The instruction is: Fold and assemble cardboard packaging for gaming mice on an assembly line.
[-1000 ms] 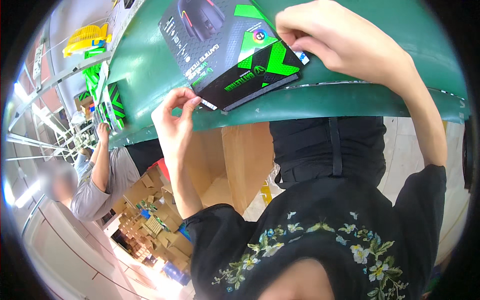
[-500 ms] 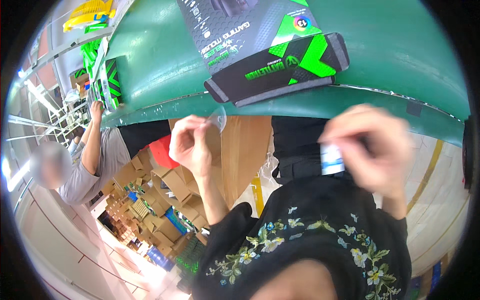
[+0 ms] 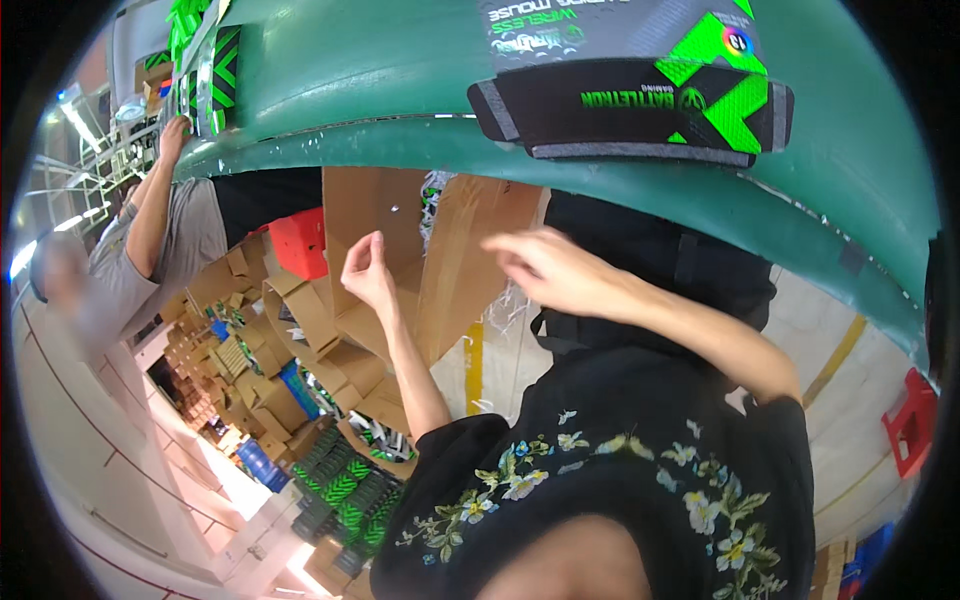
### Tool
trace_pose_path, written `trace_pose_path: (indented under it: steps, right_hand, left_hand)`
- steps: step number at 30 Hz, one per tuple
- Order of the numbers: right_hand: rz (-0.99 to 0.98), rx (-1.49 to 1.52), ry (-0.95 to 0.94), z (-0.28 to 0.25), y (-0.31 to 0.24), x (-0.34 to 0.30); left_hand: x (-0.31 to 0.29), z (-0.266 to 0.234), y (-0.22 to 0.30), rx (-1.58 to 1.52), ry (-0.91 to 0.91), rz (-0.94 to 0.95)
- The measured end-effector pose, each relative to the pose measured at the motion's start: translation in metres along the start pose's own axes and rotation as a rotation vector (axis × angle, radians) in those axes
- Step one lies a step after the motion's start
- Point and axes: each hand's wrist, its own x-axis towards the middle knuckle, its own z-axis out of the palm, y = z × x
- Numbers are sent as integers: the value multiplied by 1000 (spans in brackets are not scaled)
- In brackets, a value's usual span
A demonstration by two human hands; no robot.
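Note:
My left hand [image 3: 368, 275] is raised over the left side of an open cardboard box [image 3: 480, 240], thumb and fingertips pinched together; whether a thin film sits between them I cannot make out. My right hand [image 3: 545, 265] reaches left across the box's right part, palm down, its fingers stretched out and nothing visible in them. A small pale speck [image 3: 394, 209] shows over the box's inside, too small to name. Beyond my hands a black, grey and green gaming mouse carton [image 3: 640, 105] lies on the green work surface [image 3: 380, 140], a flap toward me, touched by neither hand.
At the far left a person in a grey shirt [image 3: 180, 250] works beside black and green cartons [image 3: 225, 80]. A red bin [image 3: 298, 243] and many cardboard boxes [image 3: 265, 400] fill the floor to my left. A red stool [image 3: 908, 425] stands at the right.
My right hand has swung left to the box, and the small white and blue piece it held is out of sight. The clear round film at my left fingers no longer shows. My view has shifted.

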Motion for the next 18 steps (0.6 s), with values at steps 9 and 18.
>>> trace_pose_path:
  steps: [9,18]
  right_hand:
    - [45,-1221,700,-168,-154,-115]
    - [52,-1399,403,-188,-144,-101]
  left_hand:
    - [-13,68,217,-18,-352,837]
    - [12,89,275,557,-403,1569]
